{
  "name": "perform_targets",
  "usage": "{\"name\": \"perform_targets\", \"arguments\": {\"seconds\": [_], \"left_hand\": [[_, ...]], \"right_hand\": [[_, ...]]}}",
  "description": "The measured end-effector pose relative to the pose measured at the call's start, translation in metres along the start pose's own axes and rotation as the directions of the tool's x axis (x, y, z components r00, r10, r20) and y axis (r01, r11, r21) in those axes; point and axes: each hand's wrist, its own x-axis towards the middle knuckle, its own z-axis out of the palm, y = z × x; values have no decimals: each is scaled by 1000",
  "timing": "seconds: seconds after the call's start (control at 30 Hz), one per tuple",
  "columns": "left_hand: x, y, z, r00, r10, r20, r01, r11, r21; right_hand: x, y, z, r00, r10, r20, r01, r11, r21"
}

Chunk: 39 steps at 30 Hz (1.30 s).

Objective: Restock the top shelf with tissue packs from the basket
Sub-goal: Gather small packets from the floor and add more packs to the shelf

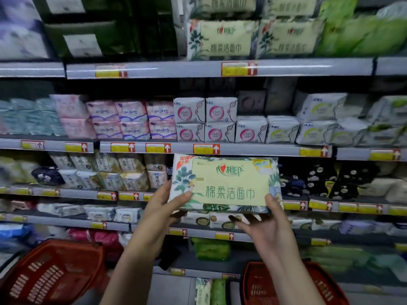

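I hold a tissue pack (226, 183) with a pale green label and leaf print upright in front of the shelves, at mid height. My left hand (164, 208) grips its lower left corner, thumb on the front. My right hand (264, 221) supports its lower right corner from below, thumb on the front edge. Matching packs (222, 39) stand stacked on the top shelf (198, 68), above and slightly right of the held pack. A red basket (286, 285) sits low at the right, with more packs (209, 291) beside its left side.
A second red basket (50, 276) sits at the lower left. Shelves between hold rows of pink, white and green packets (220, 119). Dark green boxes (88, 29) fill the top shelf's left part. Bright green packs (363, 34) stand at the top right.
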Motion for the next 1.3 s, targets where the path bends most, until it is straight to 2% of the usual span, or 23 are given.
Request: {"name": "perform_targets", "arguments": {"seconds": [0.2,0.4,0.7,0.77,1.07,1.3], "left_hand": [[10,20,0,1000,28,-10,-29,992,-120],[22,40,0,992,121,43,-117,990,-82],[56,74,42,965,233,120,-221,970,-99],[69,79,56,966,238,102,-228,969,-98],[132,93,138,941,307,143,-303,952,-47],[169,109,200,901,406,151,-392,913,-113]], "right_hand": [[6,-32,0,999,-43,31,46,995,-91],[19,-50,13,988,-150,44,156,949,-274],[48,-102,30,960,-256,111,277,913,-299],[57,-115,29,953,-271,132,300,904,-305],[101,-205,14,915,-364,175,402,863,-307],[140,-269,1,890,-390,235,451,826,-338]]}}
